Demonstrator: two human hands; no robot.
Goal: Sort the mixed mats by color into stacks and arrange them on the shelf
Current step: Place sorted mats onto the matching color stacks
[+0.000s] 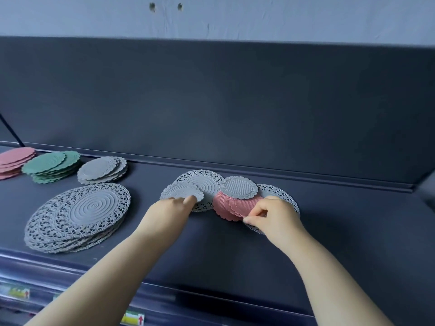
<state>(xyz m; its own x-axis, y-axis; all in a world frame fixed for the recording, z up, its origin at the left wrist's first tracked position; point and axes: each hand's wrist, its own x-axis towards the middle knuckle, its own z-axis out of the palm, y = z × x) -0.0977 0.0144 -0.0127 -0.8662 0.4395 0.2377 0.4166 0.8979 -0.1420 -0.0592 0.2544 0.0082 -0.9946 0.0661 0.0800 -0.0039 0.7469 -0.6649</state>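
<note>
Two hands work the mixed pile [202, 182] on our dark shelf [329, 231]: our left hand [171, 208] pinches a small grey mat [181, 191], our right hand [270, 215] pinches the pink mats [230, 205] (several, fanned). Well left lie a pink stack [14, 158], green stack [49, 164], small grey stack [101, 169] and lacy grey stack [77, 215].
</note>
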